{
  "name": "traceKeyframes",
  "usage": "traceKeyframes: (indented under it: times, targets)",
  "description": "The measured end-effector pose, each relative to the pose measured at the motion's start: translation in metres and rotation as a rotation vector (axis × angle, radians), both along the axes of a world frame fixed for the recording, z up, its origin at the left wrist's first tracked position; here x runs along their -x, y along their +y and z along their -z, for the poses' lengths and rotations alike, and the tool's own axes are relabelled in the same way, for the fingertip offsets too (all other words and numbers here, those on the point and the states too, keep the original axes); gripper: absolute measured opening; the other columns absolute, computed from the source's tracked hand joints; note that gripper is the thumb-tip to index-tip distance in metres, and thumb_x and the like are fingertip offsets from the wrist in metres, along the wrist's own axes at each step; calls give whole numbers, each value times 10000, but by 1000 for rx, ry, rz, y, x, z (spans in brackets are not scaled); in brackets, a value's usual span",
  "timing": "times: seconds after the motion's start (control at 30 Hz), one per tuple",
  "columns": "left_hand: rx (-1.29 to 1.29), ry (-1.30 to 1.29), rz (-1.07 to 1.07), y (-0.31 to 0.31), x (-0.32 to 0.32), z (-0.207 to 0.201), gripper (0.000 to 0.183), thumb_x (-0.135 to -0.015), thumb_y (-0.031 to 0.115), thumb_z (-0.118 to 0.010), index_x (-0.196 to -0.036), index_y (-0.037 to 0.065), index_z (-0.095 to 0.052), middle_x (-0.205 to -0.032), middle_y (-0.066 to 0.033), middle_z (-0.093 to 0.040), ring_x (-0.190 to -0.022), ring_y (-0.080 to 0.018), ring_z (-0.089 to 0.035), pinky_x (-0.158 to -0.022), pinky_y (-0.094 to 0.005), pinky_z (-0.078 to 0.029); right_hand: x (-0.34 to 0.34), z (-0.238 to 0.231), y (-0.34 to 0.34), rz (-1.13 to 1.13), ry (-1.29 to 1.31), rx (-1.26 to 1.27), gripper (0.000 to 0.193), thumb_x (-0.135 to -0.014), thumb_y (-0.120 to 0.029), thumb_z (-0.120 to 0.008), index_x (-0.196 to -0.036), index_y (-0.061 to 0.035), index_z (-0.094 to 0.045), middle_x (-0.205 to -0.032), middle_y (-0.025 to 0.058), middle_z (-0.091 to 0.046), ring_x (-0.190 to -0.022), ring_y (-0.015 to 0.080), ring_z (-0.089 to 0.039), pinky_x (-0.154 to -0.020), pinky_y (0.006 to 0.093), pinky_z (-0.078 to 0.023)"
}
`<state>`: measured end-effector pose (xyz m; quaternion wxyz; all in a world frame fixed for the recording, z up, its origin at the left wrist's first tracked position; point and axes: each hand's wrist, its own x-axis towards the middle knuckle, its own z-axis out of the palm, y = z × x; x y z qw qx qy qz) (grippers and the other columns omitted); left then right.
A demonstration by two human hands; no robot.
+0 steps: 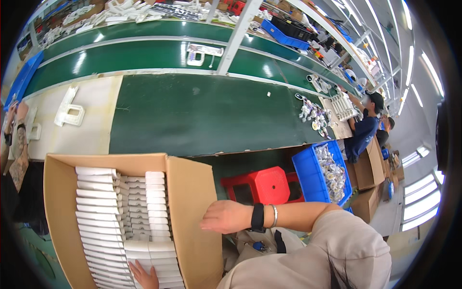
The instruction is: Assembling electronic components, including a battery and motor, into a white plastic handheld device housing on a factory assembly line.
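Note:
A large open cardboard box (196, 212) stands in front of me at the left. Rows of white plastic parts (98, 209) are stacked closely inside it. My left hand (144, 275) reaches into the near end of the box, its fingers spread flat on the white parts. Over the right flap, my right hand (225, 216) is held with its back up and its fingers curled in; nothing shows sticking out of it. A black band and a bracelet circle that wrist. The fingertips of the right hand are hidden beneath it.
Behind the box runs a green-topped bench (202, 113) with a white frame-shaped part (70, 110) on its left. A red stool (269, 185) and a blue bin (321, 173) of small parts stand below. A co-worker (366, 123) is at right, another's arms (19, 149) at left.

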<state>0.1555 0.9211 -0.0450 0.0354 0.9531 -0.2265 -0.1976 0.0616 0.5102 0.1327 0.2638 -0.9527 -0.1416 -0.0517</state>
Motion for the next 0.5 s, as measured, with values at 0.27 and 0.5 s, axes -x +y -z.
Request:
traceKeyframes:
  times: [0.27, 0.5]
  targets:
    - [234, -75, -130, 15, 17, 30, 755, -739, 251, -685, -1378, 28, -348, -1468, -245, -219, -1363, -383, -203, -1086, -497, -200, -57, -68, 16, 276, 347, -524, 138, -876, -126, -601, -949, -30, -668, -864, 100, -683, -763, 163, -663, -684, 272, -522]
    - [147, -88, -283, -7, 16, -3, 695, -754, 321, -681, -1362, 138, -396, -1470, -185, -243, -1329, -360, -287, -1040, -496, -296, -130, -127, 19, 9, 305, -732, 212, -882, -157, -543, -848, 42, -609, -778, 142, -626, -703, 188, -598, -633, 276, -469]
